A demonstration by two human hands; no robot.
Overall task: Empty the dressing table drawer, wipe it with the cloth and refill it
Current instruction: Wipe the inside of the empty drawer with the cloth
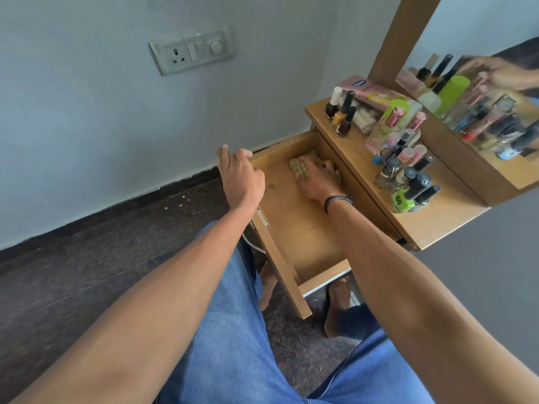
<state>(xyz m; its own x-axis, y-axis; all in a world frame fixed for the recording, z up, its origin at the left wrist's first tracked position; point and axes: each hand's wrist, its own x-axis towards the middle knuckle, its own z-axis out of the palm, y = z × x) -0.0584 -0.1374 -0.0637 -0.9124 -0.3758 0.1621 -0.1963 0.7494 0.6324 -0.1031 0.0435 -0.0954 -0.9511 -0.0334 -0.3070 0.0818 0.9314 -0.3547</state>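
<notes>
On the pale wall at the left sits a switch plate [191,53], above a dark floor [87,272]. The person's left hand [240,176] grips the far end of the front panel of the drawer [306,228], fingers curled over its top edge. The drawer is pulled out from the wooden dressing table, and its bare wooden bottom is visible along most of its length.

At the far end of the drawer lies the cloth [299,167], a checked beige piece, against the bottom near the back corner. The right hand [316,177] rests on top of it and covers its right part, so only the left edge of the cloth shows. The fingers are blurred, and I cannot tell whether they grip the cloth or lie flat on it. A black wristband [338,201] circles the right wrist.

Further right, the worktop [437,225] carries a crowd of upright nail polish bottles [345,118], a tall clear perfume bottle [382,132] and a green bottle [404,201] lying near the front edge. Behind them the mirror [481,83] reflects the bottles.
</notes>
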